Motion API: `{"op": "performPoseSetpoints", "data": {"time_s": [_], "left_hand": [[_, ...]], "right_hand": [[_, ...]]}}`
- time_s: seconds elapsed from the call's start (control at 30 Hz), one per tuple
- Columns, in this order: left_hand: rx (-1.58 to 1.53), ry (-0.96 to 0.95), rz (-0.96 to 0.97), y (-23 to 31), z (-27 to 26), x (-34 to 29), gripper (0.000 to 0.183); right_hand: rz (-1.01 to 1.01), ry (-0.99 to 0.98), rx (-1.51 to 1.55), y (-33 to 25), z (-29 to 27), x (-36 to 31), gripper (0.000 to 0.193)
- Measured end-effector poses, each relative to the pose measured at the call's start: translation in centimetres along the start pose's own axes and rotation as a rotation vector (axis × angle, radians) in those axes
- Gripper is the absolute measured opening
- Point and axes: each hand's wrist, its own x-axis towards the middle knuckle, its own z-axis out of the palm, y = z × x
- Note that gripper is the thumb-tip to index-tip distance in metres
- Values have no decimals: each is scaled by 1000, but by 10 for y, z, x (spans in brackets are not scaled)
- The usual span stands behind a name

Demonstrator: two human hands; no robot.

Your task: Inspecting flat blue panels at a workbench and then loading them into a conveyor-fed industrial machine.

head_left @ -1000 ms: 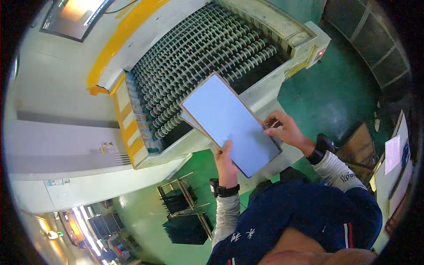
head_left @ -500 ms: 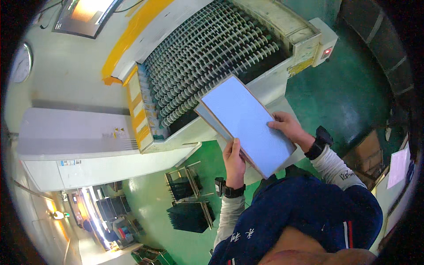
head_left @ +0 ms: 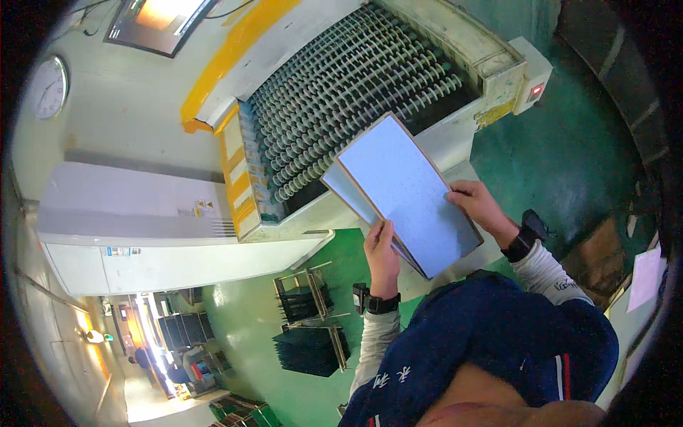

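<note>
Two thin rectangular panels, pale blue-white with brown edges, are held at a slant in front of my body. The upper panel [head_left: 405,192] covers most of the lower panel [head_left: 350,191], which fans out along its left side. My left hand [head_left: 383,257] is closed on the left long edges, its thumb on top and its other fingers partly hidden. At the right edge my right hand [head_left: 485,211] grips the upper panel, thumb on its face; whether it also holds the lower one I cannot tell. The panels' far ends overlap the front of a roller conveyor [head_left: 341,99] in view.
Yellow-striped tape marks the conveyor's left side frame [head_left: 242,174]. A pale box with a red switch [head_left: 536,92] sits at its right corner. A white cabinet [head_left: 135,206] stands left. Racks of dark panels [head_left: 306,349] stand on the green floor [head_left: 245,334].
The panels have spread further apart in a fan, so more of the lower one shows at the far left. The whole scene has shifted slightly rightward in view. Both hands keep their grip.
</note>
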Motion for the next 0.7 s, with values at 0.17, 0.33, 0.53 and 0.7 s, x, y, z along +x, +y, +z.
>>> {"op": "performPoseSetpoints", "data": {"time_s": [0.17,0.33,0.53,0.7], "left_hand": [[-118,-8,-96,-8,-18,14,21],[-19,-9,9,-13,-37,27,23],[-88,-7,-70,-9,-51,44,25],[-112,-30,-111,-5,-52,42,17]], "right_hand": [[51,14,111,-1,8,3,19],[39,56,-52,-22,19,4,20],[211,-152,110,-2,19,22,20],[191,-43,237,7,38,23,22]]}}
